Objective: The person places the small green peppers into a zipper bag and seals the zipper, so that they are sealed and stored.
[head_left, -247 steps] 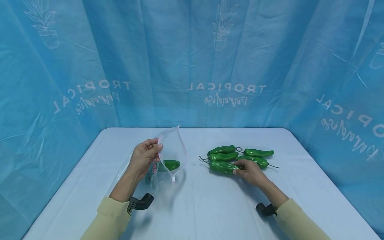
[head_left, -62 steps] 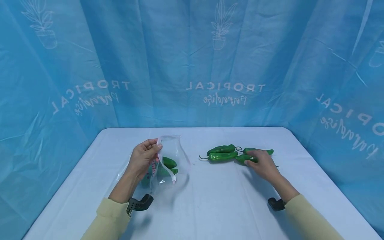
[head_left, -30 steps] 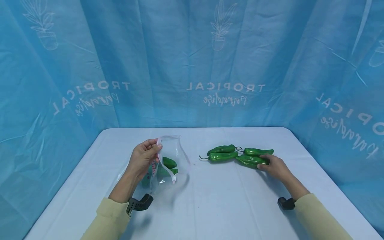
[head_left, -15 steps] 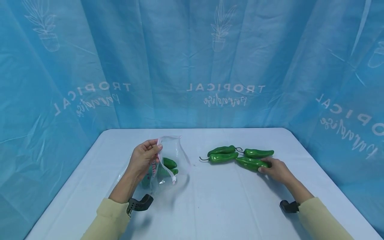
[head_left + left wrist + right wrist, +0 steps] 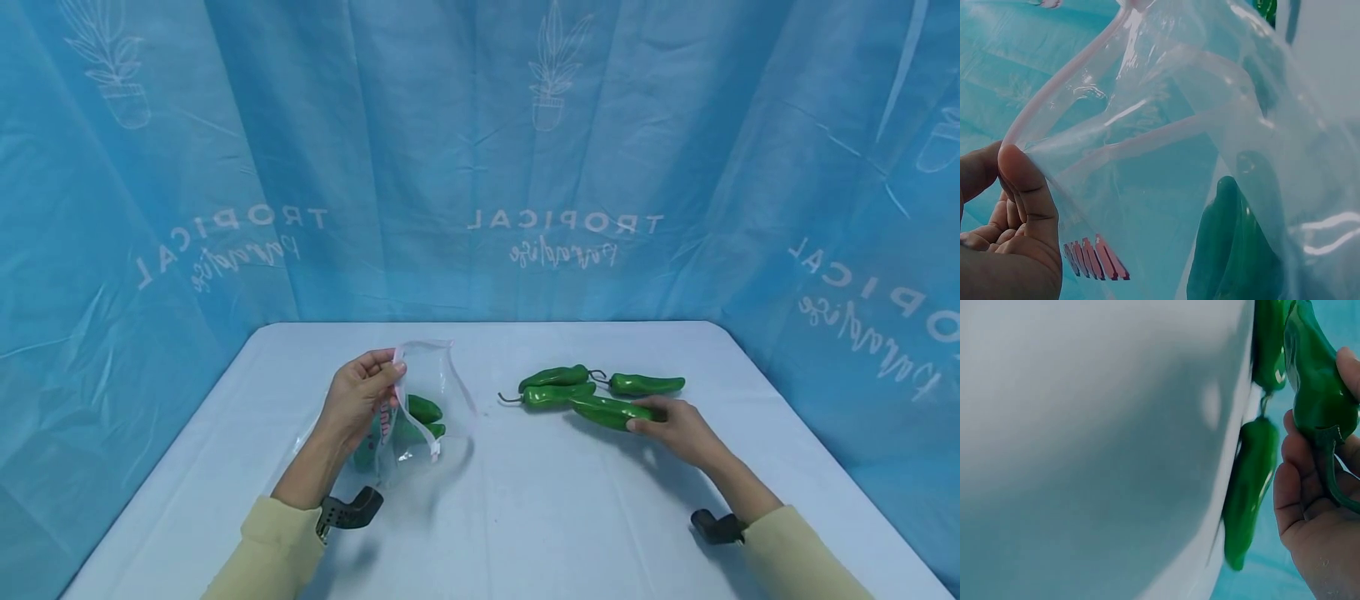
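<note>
My left hand (image 5: pixel 362 398) pinches the rim of a clear zip bag (image 5: pixel 442 375), whose mouth gapes toward the right. Inside the bag lie green chili peppers (image 5: pixel 1225 244), partly hidden by the hand and the bag's printed lettering. My right hand (image 5: pixel 678 429) grips a long green chili pepper (image 5: pixel 607 412) near its stem end, the tip pointing left. In the right wrist view its curved stem (image 5: pixel 1332 469) runs over the palm. Behind the held pepper, 3 more peppers lie on the table: one at the back (image 5: pixel 553 377), one in front of it (image 5: pixel 555 395), one to the right (image 5: pixel 647 384).
A white cloth covers the table (image 5: pixel 525 517). Blue printed curtains (image 5: pixel 480 167) hang close around its back and both sides. Dark wrist cameras (image 5: pixel 352 507) are strapped to both wrists.
Since the oldest frame, a nearer pepper has left the table group and another shows in the bag. Just now my right hand has moved the gripped pepper slightly left. The left hand stays put.
</note>
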`<state>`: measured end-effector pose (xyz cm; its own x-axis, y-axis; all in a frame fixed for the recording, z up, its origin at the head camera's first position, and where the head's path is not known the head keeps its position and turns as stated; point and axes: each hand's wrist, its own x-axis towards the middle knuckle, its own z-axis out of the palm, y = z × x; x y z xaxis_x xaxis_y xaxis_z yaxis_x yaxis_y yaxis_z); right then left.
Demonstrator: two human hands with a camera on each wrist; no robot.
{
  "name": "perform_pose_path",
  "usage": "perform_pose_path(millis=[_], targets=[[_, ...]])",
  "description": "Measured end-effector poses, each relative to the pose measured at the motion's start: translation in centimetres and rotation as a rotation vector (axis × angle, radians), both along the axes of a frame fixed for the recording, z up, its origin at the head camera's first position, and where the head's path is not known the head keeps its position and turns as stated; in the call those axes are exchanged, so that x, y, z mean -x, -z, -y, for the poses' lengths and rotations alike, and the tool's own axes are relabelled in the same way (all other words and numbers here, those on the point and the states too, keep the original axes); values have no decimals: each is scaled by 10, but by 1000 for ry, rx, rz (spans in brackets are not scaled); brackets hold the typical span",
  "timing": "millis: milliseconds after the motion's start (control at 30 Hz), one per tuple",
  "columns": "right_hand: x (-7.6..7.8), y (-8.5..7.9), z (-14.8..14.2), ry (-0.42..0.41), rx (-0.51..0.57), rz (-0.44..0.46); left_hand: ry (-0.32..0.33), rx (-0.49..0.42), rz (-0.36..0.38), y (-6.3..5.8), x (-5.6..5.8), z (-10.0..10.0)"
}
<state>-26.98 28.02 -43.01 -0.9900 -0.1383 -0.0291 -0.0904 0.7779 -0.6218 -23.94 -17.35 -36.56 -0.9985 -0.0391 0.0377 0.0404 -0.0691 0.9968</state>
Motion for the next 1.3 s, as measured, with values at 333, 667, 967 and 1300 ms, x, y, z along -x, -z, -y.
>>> perform_pose_path(millis=[333, 667, 967, 1300], targets=[[-7, -14, 26, -65, 83, -90, -2, 2, -1, 0, 0, -1], [-10, -20, 51, -94, 113, -139, -1, 7, -1, 1, 1, -3], [-11, -26, 76, -159, 102, -183, 1, 19, -3, 1, 1, -5], [-9, -35, 113, -226, 117, -176, -5, 27, 10, 3, 1, -6]])
